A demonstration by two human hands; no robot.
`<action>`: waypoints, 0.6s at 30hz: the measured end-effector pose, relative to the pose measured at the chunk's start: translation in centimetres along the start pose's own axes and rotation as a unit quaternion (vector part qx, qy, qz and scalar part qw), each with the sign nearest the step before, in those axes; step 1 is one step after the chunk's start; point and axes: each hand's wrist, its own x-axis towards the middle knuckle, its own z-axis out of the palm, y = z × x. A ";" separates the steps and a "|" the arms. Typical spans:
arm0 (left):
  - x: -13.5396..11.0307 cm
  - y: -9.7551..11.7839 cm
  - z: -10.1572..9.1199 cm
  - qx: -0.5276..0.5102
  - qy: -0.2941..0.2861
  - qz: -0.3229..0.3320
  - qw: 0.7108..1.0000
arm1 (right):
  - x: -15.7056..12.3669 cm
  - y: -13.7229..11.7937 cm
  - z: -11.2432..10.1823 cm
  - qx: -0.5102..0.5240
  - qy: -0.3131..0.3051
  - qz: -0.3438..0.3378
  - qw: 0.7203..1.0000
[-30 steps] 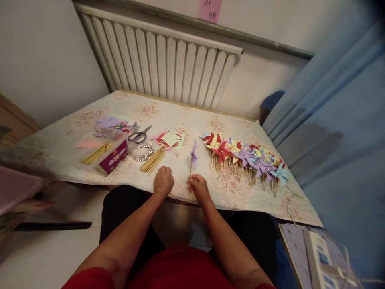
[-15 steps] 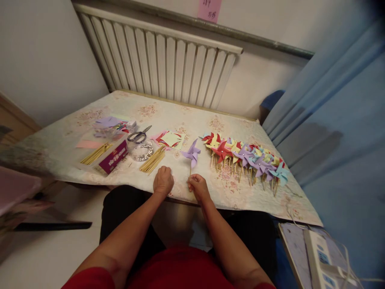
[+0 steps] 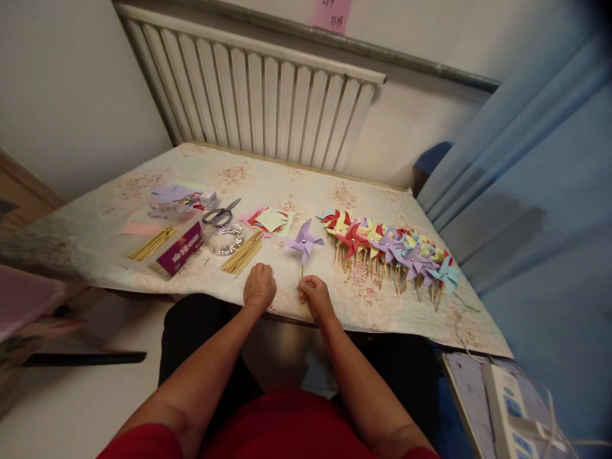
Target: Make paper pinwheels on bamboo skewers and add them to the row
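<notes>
Between the thumb and fingers of my right hand (image 3: 314, 296) is the stick of a purple paper pinwheel (image 3: 305, 243), held upright near the table's front edge. The pinwheel's blades face me, with a small pin at the centre. My left hand (image 3: 260, 285) rests on the tablecloth as a loose fist; whether anything is inside it is hidden. Just beyond that fist lies a bundle of thin wooden sticks (image 3: 243, 254). A round clear dish of pins (image 3: 226, 240) stands beside the bundle. Colourful paper squares (image 3: 272, 220) are piled farther back.
Rows of finished pinwheels (image 3: 392, 248) lie on the right. At left are a clear box with sticks (image 3: 165, 248), scissors (image 3: 221, 214) and purple paper pieces (image 3: 171, 193). A radiator (image 3: 258, 95) is behind the table, a blue curtain (image 3: 549, 191) and a power strip (image 3: 511, 408) at right.
The purple pinwheel's blades have turned on the stick and now show a different angle. Both hands have stayed in place.
</notes>
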 end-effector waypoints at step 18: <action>0.0 -0.2 0.6 -0.009 0.020 0.006 1.000 | 0.2 -0.1 0.1 -0.010 0.008 0.006 1.000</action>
